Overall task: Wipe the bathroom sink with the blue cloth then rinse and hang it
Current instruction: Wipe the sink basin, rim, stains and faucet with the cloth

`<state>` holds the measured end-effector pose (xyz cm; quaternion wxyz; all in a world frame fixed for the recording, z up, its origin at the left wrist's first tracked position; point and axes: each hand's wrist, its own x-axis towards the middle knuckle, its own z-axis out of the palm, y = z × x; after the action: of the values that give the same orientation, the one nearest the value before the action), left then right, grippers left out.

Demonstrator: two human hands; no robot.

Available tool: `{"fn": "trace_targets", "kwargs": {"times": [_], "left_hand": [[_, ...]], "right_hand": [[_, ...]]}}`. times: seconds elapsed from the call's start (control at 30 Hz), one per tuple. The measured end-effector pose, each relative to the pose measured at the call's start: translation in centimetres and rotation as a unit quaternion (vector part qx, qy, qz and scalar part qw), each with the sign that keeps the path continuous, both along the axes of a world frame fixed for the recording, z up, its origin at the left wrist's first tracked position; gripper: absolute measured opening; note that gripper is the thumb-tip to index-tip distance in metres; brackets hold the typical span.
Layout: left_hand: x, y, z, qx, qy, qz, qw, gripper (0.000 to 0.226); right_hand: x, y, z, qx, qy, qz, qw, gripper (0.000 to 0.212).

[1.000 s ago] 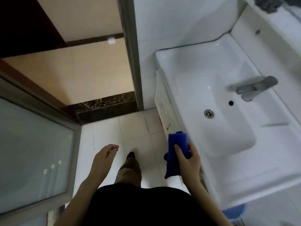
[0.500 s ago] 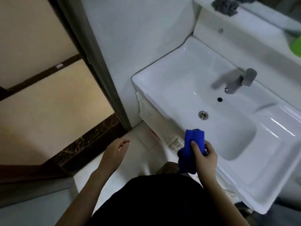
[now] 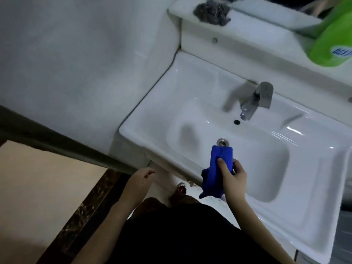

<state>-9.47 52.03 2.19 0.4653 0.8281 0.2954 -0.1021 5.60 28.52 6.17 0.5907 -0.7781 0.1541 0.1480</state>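
Note:
A white bathroom sink (image 3: 171,103) fills the right half of the head view, with a metal tap (image 3: 255,101) at its back and a drain (image 3: 222,142) in the basin. My right hand (image 3: 231,178) is closed around a folded blue cloth (image 3: 217,172), held upright over the sink's front rim. The cloth's top edge overlaps the drain in view. My left hand (image 3: 140,181) hangs lower left of the sink's corner, fingers loosely apart, holding nothing.
A raised white shelf (image 3: 247,21) runs behind the sink, with a grey scouring ball (image 3: 211,11) and a green bottle (image 3: 335,37) on it. A white wall (image 3: 76,54) and grey door frame (image 3: 62,147) stand to the left. My shoe (image 3: 181,189) is on the floor tiles.
The view has swung right and closer to the sink. My right hand has carried the blue cloth from beside the sink front to over the basin rim. My left hand stays empty.

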Motion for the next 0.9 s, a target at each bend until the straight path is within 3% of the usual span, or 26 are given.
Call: {"fn": "trace_targets", "kwargs": {"times": [0.17,0.4,0.57,0.77,0.9], "left_hand": [[8.3,2.8,1.7,0.030,-0.042,-0.066,0.996,0.050],[17.9,4.9,0.7,0.114,-0.059,-0.227,0.965,0.068],[25.0,8.7,-4.2,0.217,-0.090,-0.303,0.924,0.066],[31.0,12.1,-10.2,0.323,-0.142,-0.333,0.875,0.048],[31.3,12.7,-11.5,0.345,-0.173,-0.326,0.863,0.048]], "right_hand": [[4.0,2.0,1.4,0.021,-0.013,-0.039,0.999,0.017],[7.1,2.7,-0.2,0.024,-0.003,-0.117,0.993,0.013],[9.4,4.6,-5.2,0.036,0.012,-0.171,0.984,0.018],[14.7,10.4,-13.6,0.049,0.043,-0.181,0.981,0.017],[19.6,15.8,-19.2,-0.031,0.055,-0.192,0.979,0.029]]}}
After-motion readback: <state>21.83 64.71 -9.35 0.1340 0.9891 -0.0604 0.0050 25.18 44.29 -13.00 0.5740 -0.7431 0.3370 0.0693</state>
